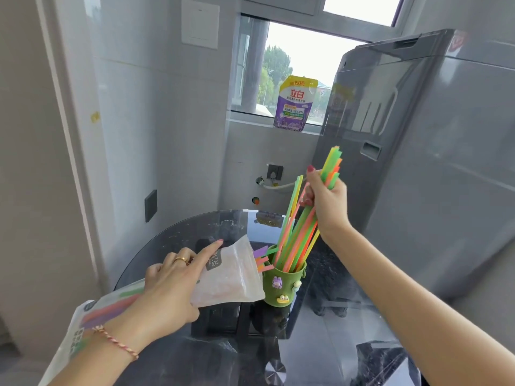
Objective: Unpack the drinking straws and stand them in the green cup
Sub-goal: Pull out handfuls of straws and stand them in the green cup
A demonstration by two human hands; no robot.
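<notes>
The green cup [280, 285], decorated with small cartoon figures, stands on the dark round glass table [172, 240]. A bundle of green, orange and yellow straws [299, 238] leans in it, lower ends inside the cup. My right hand [324, 199] is closed around the upper part of this bundle above the cup. My left hand [167, 285] grips the translucent straw packet [228, 277], which lies slanted with its open end touching the cup's left side. A few purple, green and orange straw ends [263, 259] stick out of that opening.
A tall grey appliance [412, 162] stands right behind the table on the right. A purple detergent pouch [295, 104] sits on the window ledge. Wall sockets and a hose fitting [274, 176] are on the tiled wall behind.
</notes>
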